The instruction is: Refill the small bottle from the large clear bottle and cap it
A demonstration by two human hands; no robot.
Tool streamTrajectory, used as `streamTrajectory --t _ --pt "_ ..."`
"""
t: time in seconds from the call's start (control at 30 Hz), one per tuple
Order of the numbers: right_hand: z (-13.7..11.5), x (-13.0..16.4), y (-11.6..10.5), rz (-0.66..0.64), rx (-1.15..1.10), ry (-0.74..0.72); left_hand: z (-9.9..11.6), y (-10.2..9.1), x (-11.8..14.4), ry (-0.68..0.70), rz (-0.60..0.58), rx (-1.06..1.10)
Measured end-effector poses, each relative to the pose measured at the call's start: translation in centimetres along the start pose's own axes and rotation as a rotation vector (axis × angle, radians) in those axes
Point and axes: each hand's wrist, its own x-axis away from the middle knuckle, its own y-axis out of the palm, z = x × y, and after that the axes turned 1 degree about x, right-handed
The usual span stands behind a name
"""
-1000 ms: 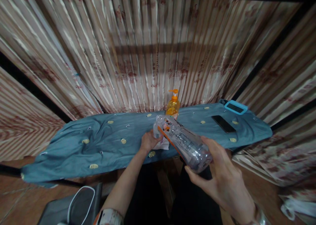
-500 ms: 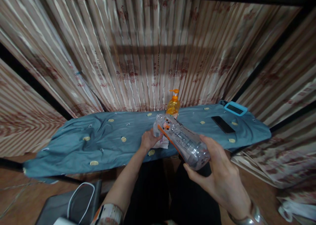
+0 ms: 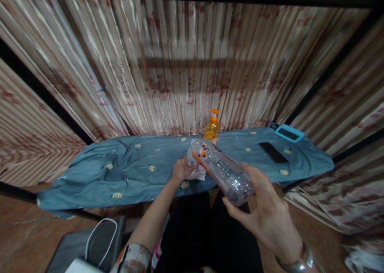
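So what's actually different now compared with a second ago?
Very little. The right hand holds the clear plastic bottle tilted over the blue cloth as before, and the left hand stays on the white rag. The small shifts in the picture look like the camera moving. The orange pump bottle and black phone lie as they were.

Striped curtains point(image 3: 186, 65), brown floor point(image 3: 21, 241)
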Motion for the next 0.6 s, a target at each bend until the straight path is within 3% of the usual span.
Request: streamTrajectory --t 0.6 --pt "-0.24 -0.02 -0.22 -0.014 0.03 -0.011 0.22 -0.52 0.31 0.015 -0.023 0.032"
